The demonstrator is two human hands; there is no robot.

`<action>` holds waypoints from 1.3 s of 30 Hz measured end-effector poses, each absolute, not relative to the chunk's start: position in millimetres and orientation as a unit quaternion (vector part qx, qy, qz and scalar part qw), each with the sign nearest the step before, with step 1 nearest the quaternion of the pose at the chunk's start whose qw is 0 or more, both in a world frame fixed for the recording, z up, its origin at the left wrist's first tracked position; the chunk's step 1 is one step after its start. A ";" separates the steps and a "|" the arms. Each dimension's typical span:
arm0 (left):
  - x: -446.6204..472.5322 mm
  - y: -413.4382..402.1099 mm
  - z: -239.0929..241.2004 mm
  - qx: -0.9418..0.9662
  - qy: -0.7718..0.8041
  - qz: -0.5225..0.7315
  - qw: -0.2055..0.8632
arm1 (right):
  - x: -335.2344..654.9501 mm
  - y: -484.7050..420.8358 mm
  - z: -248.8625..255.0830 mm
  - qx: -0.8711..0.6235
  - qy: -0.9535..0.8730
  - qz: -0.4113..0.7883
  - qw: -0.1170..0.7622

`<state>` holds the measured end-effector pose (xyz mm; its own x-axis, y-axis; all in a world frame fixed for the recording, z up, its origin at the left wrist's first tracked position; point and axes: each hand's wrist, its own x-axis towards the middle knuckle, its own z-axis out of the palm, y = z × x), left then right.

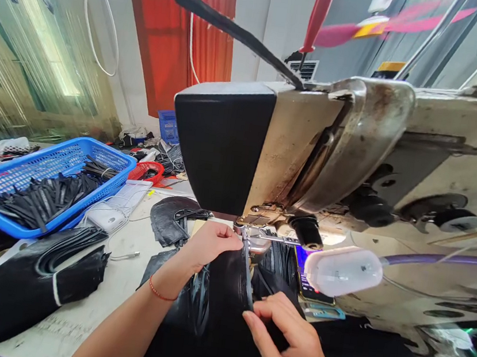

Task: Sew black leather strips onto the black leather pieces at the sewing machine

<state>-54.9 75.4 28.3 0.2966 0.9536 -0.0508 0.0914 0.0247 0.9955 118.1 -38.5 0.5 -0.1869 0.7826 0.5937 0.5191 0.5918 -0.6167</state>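
A worn industrial sewing machine fills the upper right, its needle area just above a black leather-like piece. My left hand is closed, pinching the far edge of that black piece right beside the presser foot. My right hand rests on the near part of the piece, fingers curled and pressing a narrow black strip that runs along its edge towards the needle. A red thread bracelet circles my left wrist.
A blue plastic basket of black strips stands at left. A bundled black roll lies near the table's front edge. More black cut pieces, a red basket, a white lamp head and a phone sit near the machine.
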 end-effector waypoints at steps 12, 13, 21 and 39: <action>-51.5 72.9 33.6 0.566 0.454 0.402 0.559 | 110.9 -35.9 12.9 -0.424 -0.735 0.137 0.511; -51.7 72.6 34.0 0.566 0.454 0.402 0.558 | 110.7 -36.1 12.5 -0.423 -0.735 0.135 0.512; -51.0 71.5 34.9 0.571 0.452 0.410 0.550 | 109.4 -35.9 8.9 -0.418 -0.737 0.103 0.522; -55.9 70.9 36.5 0.593 0.436 0.379 0.561 | 113.0 -34.7 2.3 -0.445 -0.726 0.138 0.506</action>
<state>-55.9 70.9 36.5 0.3334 0.9420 -0.0395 0.0914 0.0094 0.9958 113.0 -34.7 2.3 -0.0929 0.7851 0.6123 0.5062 0.5668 -0.6500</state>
